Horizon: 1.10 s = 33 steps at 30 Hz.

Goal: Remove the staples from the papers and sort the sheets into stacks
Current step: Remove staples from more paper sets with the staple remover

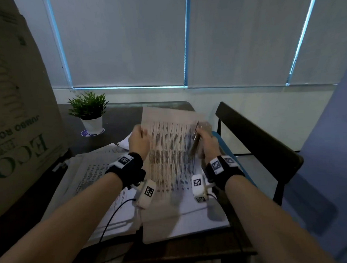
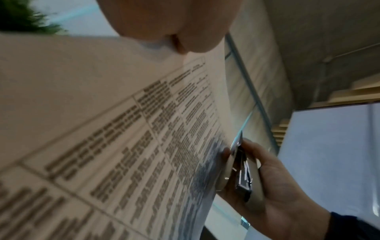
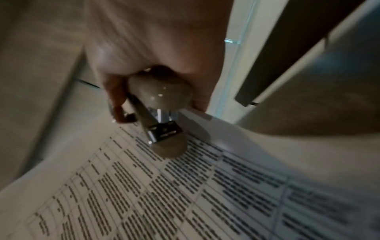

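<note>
My left hand pinched the left edge of a printed sheet raised above the desk; my right hand gripped the stapler-like tool at the sheet's right edge. Papers already lay spread beneath, so sorting seemed partway; no staple could be made out.

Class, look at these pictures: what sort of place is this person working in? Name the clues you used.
Probably an office or workroom: stacks of printed sheets on a dark desk, grey roller blinds over the windows, a small potted plant.
</note>
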{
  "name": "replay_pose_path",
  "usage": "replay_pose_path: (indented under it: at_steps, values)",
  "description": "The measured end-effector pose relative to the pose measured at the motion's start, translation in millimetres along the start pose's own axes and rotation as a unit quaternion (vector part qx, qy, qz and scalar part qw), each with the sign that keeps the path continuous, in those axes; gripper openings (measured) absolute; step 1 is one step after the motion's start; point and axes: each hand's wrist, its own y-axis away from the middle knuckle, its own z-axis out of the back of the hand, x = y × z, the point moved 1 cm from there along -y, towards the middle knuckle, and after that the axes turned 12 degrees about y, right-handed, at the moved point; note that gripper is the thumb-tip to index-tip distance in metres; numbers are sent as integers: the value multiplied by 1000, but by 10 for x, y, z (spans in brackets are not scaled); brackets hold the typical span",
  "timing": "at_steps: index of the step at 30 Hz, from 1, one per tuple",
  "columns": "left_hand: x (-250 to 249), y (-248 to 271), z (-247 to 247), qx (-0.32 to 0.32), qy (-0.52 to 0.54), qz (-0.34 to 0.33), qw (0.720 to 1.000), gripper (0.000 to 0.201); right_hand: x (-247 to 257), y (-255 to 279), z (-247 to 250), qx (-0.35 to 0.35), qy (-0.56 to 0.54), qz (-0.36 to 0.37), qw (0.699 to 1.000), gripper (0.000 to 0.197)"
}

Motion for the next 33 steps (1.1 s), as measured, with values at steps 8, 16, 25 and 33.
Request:
replay_pose_path:
  at_steps: [8,16,25,33]
  values:
    - [-705,24,65,-36,138,-159,977,5,738,375,110,2,-23,212,977,23]
    - [-669,69,-2,6,84,-105,991,15,635,570,273,-200,26,328,923,36]
    - [-1352,202,-346,160,3,-222,962,24,2050,781,287,-195,-80,433,876,35]
    - [-1529,318,-585,203,-22,-258,944,22,2087,706,318,-162,-74,385,906,29]
